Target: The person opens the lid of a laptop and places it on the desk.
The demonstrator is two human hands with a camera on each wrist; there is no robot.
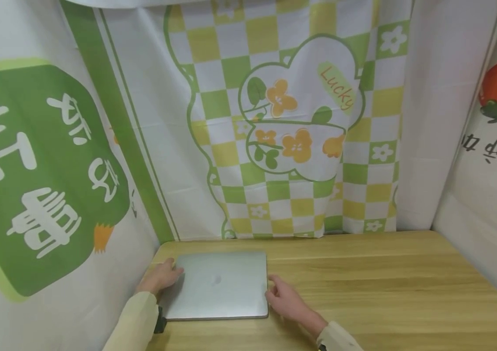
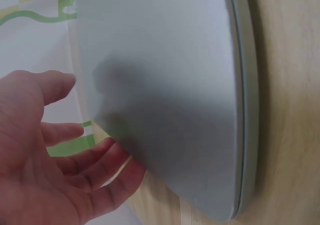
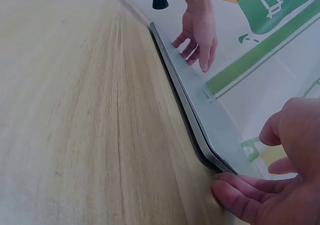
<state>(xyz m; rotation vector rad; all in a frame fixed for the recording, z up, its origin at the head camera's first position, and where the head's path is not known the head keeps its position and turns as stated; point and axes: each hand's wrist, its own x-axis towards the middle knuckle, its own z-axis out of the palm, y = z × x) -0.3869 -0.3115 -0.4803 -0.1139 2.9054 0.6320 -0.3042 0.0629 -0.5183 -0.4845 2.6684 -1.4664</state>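
A closed silver laptop (image 1: 217, 292) with a faint logo on its lid lies flat on the left part of the wooden table. My left hand (image 1: 162, 275) is at its left side; in the left wrist view the fingertips (image 2: 132, 172) meet the laptop's edge and the thumb stands apart from the lid. On the opposite side is my right hand (image 1: 289, 300). Its lower fingers (image 3: 237, 195) touch the laptop's right edge near a corner, low against the tabletop, while the thumb is raised away from the lid. Neither thumb presses the laptop.
The wood-grain table (image 1: 384, 287) extends to the right of the laptop. Behind it hangs a green and yellow checked curtain (image 1: 266, 204). Printed white cloth (image 1: 99, 292) borders the left side, close to the left arm, and another cloth (image 1: 485, 204) borders the right.
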